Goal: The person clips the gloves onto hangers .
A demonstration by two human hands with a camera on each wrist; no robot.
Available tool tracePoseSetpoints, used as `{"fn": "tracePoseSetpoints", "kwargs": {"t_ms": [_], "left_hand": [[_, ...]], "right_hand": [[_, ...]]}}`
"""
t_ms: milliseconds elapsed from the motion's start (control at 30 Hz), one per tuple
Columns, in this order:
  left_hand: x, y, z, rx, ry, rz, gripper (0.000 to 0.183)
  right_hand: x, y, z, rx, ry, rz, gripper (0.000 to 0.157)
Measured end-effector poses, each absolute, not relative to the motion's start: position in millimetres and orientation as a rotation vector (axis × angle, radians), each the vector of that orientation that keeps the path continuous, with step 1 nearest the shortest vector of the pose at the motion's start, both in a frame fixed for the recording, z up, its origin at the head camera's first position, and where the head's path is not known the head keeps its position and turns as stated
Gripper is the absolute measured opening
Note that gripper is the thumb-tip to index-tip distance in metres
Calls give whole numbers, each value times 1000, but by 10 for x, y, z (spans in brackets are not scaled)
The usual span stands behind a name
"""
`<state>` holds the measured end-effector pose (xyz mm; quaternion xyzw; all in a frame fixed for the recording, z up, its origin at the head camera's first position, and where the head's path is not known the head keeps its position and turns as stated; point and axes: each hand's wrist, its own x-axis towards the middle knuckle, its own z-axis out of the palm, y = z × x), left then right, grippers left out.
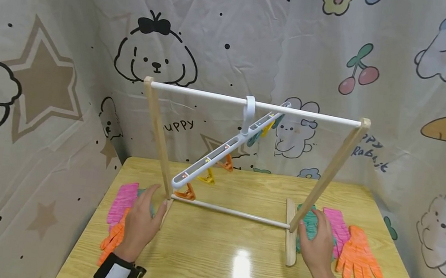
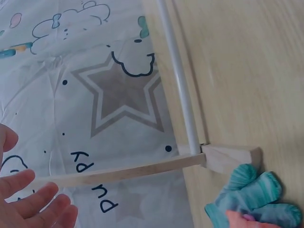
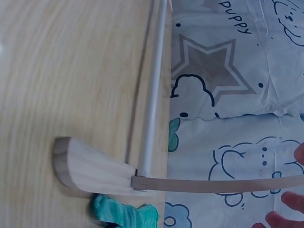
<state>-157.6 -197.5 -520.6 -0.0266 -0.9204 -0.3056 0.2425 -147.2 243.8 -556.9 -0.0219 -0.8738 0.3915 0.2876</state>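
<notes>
A small wooden rack with a white top rail (image 1: 203,94) and a white lower rail (image 1: 235,212) stands on the table. From the top rail hangs a grey-white clip hanger (image 1: 221,150), slanting, with several coloured clips such as an orange clip (image 1: 187,193) beneath it. My left hand (image 1: 141,223) is beside the left post (image 1: 158,138), fingers spread in the left wrist view. My right hand (image 1: 317,246) is beside the right post (image 1: 329,174), its fingers apart. Neither hand grips anything; whether either touches its post, I cannot tell.
Left of the rack lie a pink glove (image 1: 123,198) and an orange glove (image 1: 114,236), with teal fabric partly hidden by my hand. At the right are a teal glove (image 1: 309,224), a pink glove (image 1: 336,225) and an orange glove (image 1: 358,257). Printed curtains surround the table (image 1: 200,265).
</notes>
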Motion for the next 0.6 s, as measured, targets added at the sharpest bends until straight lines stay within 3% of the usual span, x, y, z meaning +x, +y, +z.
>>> {"fn": "tracePoseSetpoints", "kwargs": {"t_ms": [600], "left_hand": [[-1965,-2046,-5043,33,-2458,-1133,61]], "right_hand": [[-1739,2502,-5353,-226,-2322,1261,63]]}}
